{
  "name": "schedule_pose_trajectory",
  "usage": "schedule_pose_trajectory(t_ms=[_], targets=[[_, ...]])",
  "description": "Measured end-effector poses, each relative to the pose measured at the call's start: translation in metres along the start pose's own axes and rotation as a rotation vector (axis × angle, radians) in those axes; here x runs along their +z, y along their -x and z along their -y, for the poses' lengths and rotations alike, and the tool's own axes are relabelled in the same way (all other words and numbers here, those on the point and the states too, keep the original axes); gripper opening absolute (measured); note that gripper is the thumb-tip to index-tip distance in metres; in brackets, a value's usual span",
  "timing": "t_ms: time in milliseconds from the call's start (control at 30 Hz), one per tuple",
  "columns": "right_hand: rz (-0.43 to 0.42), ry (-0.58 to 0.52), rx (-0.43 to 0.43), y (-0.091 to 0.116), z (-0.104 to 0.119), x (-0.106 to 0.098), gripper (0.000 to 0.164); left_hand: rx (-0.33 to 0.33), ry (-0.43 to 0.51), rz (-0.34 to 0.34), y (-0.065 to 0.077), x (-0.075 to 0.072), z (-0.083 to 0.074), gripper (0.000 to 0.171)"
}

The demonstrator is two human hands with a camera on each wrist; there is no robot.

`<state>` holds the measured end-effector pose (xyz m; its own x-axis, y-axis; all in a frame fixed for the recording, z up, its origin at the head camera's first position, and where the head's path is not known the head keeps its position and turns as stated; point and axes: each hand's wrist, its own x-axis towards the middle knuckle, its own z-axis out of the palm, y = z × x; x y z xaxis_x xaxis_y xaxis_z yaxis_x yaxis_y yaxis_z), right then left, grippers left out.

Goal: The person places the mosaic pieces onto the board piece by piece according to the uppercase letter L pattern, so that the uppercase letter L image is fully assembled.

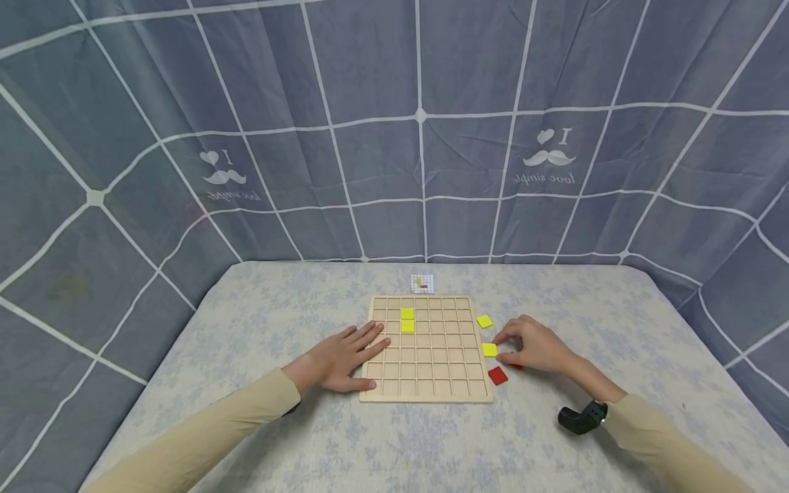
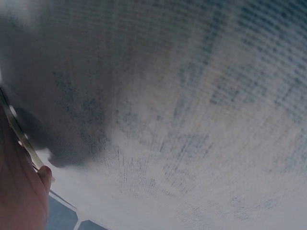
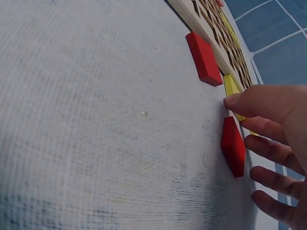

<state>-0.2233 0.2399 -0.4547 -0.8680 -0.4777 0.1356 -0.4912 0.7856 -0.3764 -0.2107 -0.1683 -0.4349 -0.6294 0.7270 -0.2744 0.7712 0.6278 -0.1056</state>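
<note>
Four yellow tiles [image 1: 407, 313] show: two toward the wooden board's [image 1: 442, 371] far left, two beside its right edge. Of two red tiles [image 1: 498, 376], one is mostly hidden overhead by the right hand [image 1: 535, 346], whose thumb and forefinger flank the nearer loose yellow; pinching, I cannot tell. The left hand [image 1: 341, 356], spread, covers some left-edge cells.
</note>
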Motion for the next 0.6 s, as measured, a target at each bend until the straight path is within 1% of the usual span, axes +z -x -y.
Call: schedule_pose_trajectory(t_ms=[200,433,600], targets=[[-0.028,0.029,0.015,0.000,0.001,0.001,0.019,-0.005,-0.007,0.000,0.001,-0.001,-0.001,0.078],[-0.024,0.015,0.115,-0.004,0.002,-0.008,0.021,-0.009,-0.005,0.004,-0.001,0.001,0.000,0.078],[-0.062,0.019,0.162,-0.006,-0.003,-0.017,0.024,-0.005,0.002,-0.001,0.000,-0.001,0.000,0.078]])
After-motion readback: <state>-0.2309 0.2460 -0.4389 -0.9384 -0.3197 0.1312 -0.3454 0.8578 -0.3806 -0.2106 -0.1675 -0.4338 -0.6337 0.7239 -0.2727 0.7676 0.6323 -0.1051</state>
